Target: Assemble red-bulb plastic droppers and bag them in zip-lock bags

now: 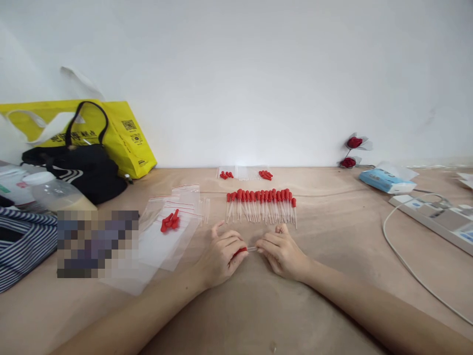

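Observation:
My left hand [225, 254] is closed around a red rubber bulb [241, 250], which shows partly between thumb and fingers. From the bulb a clear dropper tube [252, 249] runs across to my right hand [283, 250], whose fingers pinch its other end. Beyond both hands lies a row of red-topped droppers [262, 197], bulbs facing the wall. Left of that row are a few bare clear tubes [205, 211]. Several loose red bulbs [170, 222] rest on clear zip bags [181, 241] to the left.
By the wall lies another clear bag [242, 172] with red bulbs. At left stand a yellow bag [136, 148], a black bag [79, 172] and a plastic bottle [62, 195]. At right are a blue tissue pack [386, 180], a power strip [424, 214], its white cable [402, 268] and dark red flowers [348, 162].

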`<state>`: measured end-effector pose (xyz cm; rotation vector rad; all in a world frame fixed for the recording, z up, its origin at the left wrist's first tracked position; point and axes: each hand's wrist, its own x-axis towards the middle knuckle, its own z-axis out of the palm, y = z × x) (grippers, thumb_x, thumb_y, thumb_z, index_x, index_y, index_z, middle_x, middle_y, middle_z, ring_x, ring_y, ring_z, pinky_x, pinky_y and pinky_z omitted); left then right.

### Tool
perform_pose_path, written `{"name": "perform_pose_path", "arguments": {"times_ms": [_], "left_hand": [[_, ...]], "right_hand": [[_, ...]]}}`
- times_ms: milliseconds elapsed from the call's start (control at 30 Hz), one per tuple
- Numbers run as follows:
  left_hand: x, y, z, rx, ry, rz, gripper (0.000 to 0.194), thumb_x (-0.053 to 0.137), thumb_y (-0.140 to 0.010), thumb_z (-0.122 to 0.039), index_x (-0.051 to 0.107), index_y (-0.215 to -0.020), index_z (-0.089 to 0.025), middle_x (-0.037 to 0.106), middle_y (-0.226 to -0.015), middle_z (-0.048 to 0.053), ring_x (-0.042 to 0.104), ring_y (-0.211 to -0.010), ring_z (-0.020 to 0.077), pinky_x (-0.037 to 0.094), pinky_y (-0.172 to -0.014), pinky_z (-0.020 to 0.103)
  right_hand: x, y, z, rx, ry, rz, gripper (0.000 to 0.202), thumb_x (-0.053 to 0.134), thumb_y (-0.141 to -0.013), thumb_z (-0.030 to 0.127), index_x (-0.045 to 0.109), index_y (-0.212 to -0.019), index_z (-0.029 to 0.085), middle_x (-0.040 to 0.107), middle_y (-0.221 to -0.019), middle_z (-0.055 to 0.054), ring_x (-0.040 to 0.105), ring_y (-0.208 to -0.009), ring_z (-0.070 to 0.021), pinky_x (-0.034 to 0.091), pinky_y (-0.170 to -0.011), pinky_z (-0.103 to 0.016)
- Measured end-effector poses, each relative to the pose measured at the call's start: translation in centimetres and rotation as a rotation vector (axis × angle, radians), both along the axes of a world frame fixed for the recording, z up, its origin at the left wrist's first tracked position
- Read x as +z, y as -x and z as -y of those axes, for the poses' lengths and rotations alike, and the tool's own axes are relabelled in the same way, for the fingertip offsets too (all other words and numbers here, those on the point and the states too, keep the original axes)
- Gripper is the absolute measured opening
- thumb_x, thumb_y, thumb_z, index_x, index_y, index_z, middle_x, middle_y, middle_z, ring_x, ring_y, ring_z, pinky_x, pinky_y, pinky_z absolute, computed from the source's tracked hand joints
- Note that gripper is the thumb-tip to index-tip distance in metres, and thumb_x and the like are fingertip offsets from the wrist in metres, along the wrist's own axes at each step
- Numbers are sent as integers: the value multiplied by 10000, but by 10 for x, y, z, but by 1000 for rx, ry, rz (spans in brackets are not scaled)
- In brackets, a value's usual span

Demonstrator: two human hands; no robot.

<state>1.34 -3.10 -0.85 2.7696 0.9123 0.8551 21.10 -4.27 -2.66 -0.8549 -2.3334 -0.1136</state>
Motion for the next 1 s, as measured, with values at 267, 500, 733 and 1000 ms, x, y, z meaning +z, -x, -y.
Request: {"name": "perform_pose_path", "arguments": {"times_ms": [267, 500, 733, 1000], "left_hand": [[0, 0, -2, 1, 18, -11, 174, 425, -838, -224, 559, -733, -190, 629, -699, -27, 563, -797, 129, 107, -976, 424], [0, 1, -2, 6, 8, -22, 160, 438, -835, -208, 564, -738, -192, 626, -690, -32, 567, -804, 129, 116, -980, 433], [3, 1, -11, 178, 51, 191, 140, 514, -795, -258, 543, -925, -215, 624, -893, 12, 556, -893, 172, 262, -940, 458], [1, -14, -5, 271, 920, 850, 242, 560, -737, -342, 468, -856, -152, 613, -753, 27, 606, -770, 151, 485, -756, 325]], "right_hand": [[1, 1, 0, 0, 55, 2, 179, 362, -843, 133, 539, -840, 156, 606, -700, -17, 474, -621, -117, 221, -653, -300], [0, 1, -1, 4, 107, -21, 202, 347, -851, 139, 546, -820, 153, 608, -687, -23, 477, -624, -120, 233, -666, -304], [4, 8, 2, -86, 202, -224, 206, 360, -866, 178, 564, -836, 163, 610, -710, -27, 513, -640, -120, 287, -658, -282], [7, 46, 3, -223, 278, -449, 201, 389, -866, 224, 582, -824, 192, 637, -732, -4, 559, -652, -118, 323, -642, -264]]}}
